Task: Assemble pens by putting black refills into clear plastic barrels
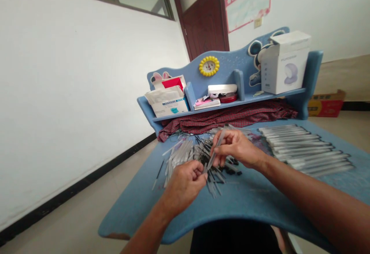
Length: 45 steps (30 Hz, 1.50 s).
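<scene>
1. The right hand (231,146) has its grip closed on a translucent tube (217,146), pinched between thumb and fingers; the tube stands tilted, its upper end leaning to the right.
2. The left hand (185,182) has thumb and forefinger closed together on a small translucent piece (205,168), mostly hidden by the fingers. The tube's lower end comes down right beside this piece; whether the two touch, I cannot tell.
3. Both hands are above the near side of a loose pile of clear and black slender parts (180,155), spread over the middle of the blue bench (135,207).
4. Small black pieces (233,172) lie at the pile's right edge, below the right hand.
5. On the right side of the bench, well apart from the left hand, a row of pen-like sticks (303,148) lies side by side, dark at their right ends.
6. Behind the pile, a red checked cloth (219,118) lies bunched under the shelf (202,112).
7. The shelf bears an open carton (170,105) at left, a red tin (228,98) near the middle and a tall white box (285,67) at right.
8. A yellow-rimmed clock (209,66) is on the blue backboard above the shelf.
</scene>
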{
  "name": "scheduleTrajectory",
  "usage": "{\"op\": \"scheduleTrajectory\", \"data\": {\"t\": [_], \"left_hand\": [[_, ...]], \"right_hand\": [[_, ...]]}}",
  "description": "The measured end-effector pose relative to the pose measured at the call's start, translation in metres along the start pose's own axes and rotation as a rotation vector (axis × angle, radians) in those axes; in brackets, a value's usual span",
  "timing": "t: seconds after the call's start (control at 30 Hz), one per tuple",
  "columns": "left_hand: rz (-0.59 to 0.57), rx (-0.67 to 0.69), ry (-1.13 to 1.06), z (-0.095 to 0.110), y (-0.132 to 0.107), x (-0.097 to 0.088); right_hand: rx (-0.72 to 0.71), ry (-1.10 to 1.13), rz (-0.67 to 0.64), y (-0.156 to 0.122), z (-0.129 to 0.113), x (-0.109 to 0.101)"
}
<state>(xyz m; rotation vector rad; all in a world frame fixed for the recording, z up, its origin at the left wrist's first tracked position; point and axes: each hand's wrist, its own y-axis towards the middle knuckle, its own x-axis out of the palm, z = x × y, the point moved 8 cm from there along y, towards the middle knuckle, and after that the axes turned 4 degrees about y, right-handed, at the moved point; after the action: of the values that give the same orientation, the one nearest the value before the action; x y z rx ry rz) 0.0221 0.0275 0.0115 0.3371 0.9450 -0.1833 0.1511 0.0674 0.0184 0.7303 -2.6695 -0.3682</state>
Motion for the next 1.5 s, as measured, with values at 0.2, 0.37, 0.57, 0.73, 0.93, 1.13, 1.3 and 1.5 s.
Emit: {"op": "scheduleTrajectory", "data": {"t": [0.2, 0.37, 0.57, 0.73, 0.93, 1.13, 1.3, 1.5], "left_hand": [[0.034, 0.021, -0.007, 0.004, 0.002, 0.001], [0.051, 0.045, 0.022, 0.008, 0.004, 0.003], [0.058, 0.075, 0.054, 0.012, 0.006, 0.013], [0.069, 0.091, 0.057, 0.019, 0.011, 0.022], [0.066, 0.085, -0.039, 0.024, 0.019, 0.032], [0.023, 0.162, -0.058, 0.036, 0.023, 0.05], [-0.028, 0.251, -0.021, 0.047, 0.022, 0.069], [-0.04, 0.255, 0.013, 0.048, 0.02, 0.071]], "right_hand": [[-0.043, -0.027, 0.049, 0.0, -0.006, -0.006], [-0.038, -0.066, 0.063, 0.001, -0.009, -0.008], [0.011, -0.191, 0.01, 0.0, -0.009, -0.008], [0.012, -0.291, -0.03, -0.005, -0.016, -0.005], [0.043, -0.335, -0.067, -0.005, -0.016, -0.011], [0.163, -0.424, -0.068, -0.017, -0.009, -0.024], [0.189, -0.435, -0.026, -0.039, 0.002, -0.032], [0.111, -0.449, 0.013, -0.048, 0.003, -0.031]]}}
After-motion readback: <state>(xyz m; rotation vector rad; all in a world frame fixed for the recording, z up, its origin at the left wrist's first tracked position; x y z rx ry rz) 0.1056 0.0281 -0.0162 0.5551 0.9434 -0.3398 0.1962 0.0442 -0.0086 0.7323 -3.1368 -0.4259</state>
